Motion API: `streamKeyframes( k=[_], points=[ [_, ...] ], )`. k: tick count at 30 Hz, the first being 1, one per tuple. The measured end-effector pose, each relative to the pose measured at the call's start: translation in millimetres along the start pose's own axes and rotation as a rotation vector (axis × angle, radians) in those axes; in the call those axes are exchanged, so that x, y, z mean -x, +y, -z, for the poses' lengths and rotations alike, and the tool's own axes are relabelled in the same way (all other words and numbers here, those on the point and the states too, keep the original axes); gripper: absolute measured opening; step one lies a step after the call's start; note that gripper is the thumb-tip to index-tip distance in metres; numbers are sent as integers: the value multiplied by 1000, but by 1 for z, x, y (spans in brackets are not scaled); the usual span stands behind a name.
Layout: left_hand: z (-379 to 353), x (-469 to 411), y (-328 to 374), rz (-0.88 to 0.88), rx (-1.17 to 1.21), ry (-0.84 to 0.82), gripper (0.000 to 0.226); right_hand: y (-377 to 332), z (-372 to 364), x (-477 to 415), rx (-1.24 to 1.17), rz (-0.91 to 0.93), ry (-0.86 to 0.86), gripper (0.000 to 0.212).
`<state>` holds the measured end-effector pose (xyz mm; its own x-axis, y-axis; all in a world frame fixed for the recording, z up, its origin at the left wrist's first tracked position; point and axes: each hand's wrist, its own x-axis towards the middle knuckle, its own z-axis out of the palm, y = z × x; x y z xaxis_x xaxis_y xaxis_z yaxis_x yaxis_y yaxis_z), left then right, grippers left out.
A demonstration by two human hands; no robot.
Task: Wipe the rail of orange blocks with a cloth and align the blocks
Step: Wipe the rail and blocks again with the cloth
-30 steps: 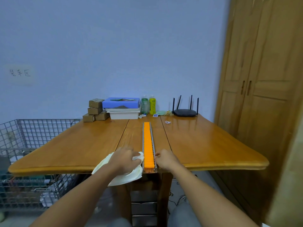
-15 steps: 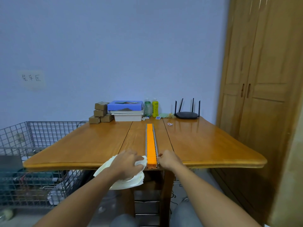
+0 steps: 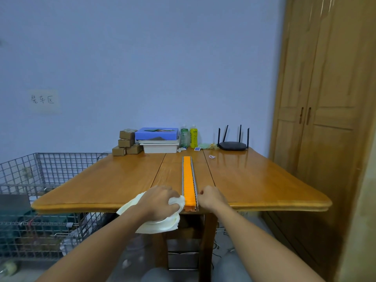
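Observation:
A long metal rail (image 3: 195, 186) filled with a row of orange blocks (image 3: 188, 180) runs down the middle of the wooden table (image 3: 264, 184), from its near edge toward the back. My left hand (image 3: 160, 200) is shut on a white cloth (image 3: 162, 222), pressing it against the rail's left side at the near end. The cloth hangs over the table edge. My right hand (image 3: 210, 197) rests curled against the rail's right side at the near end, fingers closed on the rail's edge.
At the table's back stand small cardboard boxes (image 3: 127, 142), a blue box on white trays (image 3: 157, 139), two bottles (image 3: 189, 136) and a black router (image 3: 233, 144). A wire basket cart (image 3: 40, 190) is at the left, a wooden wardrobe (image 3: 325, 119) at the right.
The view has tilted upward, so table and hands sit lower in frame. Both hands stay at the rail's near end, the left still holding the cloth.

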<state>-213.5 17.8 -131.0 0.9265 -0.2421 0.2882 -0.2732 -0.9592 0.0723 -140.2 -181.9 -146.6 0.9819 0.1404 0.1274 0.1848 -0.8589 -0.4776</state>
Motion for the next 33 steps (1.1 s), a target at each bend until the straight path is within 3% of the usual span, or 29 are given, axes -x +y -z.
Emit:
streamKeyframes(
  k=[6,14,20,26,30,33],
  points=[
    [4,-8,-8,11,60,-13,55,-4,3,-10,-7,6,29,23],
    [21,-9,-22,87,233,-152,61,-2,0,-27,-34,-2,3,20],
    [30,-20,-37,140,209,-160,43,-15,-3,-37,-75,16,37,20],
    [46,-49,-24,166,203,51,46,-41,10,-37,-675,117,-183,30],
    [62,-74,-21,166,242,234,40,-53,30,-40,-1156,47,-398,60],
    [68,-95,-24,163,220,328,46,-53,43,-47,-1037,161,-402,52]
  ],
)
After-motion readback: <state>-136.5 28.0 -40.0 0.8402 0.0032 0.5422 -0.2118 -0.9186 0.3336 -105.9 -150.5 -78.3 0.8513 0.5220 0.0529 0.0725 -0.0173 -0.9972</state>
